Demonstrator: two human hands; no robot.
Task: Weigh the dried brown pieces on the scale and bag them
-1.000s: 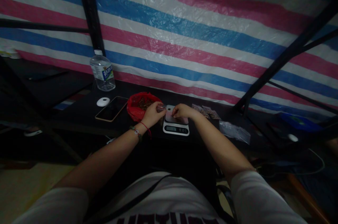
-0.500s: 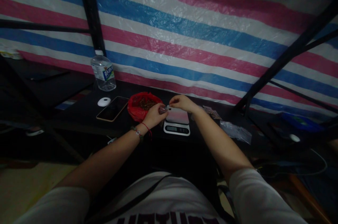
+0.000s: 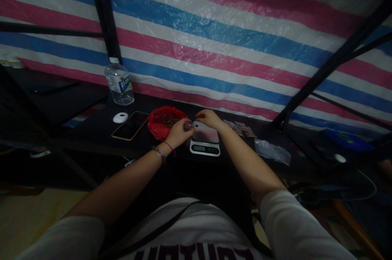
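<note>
My left hand (image 3: 177,132) and my right hand (image 3: 208,118) meet over the left edge of a small white digital scale (image 3: 204,142) on the dark table (image 3: 92,129). Between their fingertips they pinch a small clear plastic bag (image 3: 189,125); its contents are too dim to make out. Just left of my left hand lies an open red plastic bag (image 3: 162,121) with dark brown bits inside. A red string and a bead bracelet circle my left wrist.
A phone (image 3: 130,125) lies face up left of the red bag, with a white round object (image 3: 120,117) and a clear water bottle (image 3: 119,83) beyond. Small filled bags (image 3: 240,128) and empty clear bags (image 3: 271,152) lie right of the scale. A striped tarp hangs behind.
My right hand lifted off the scale's platform and moved left and up to meet my left hand at the small clear bag. The left hand stayed nearly in place.
</note>
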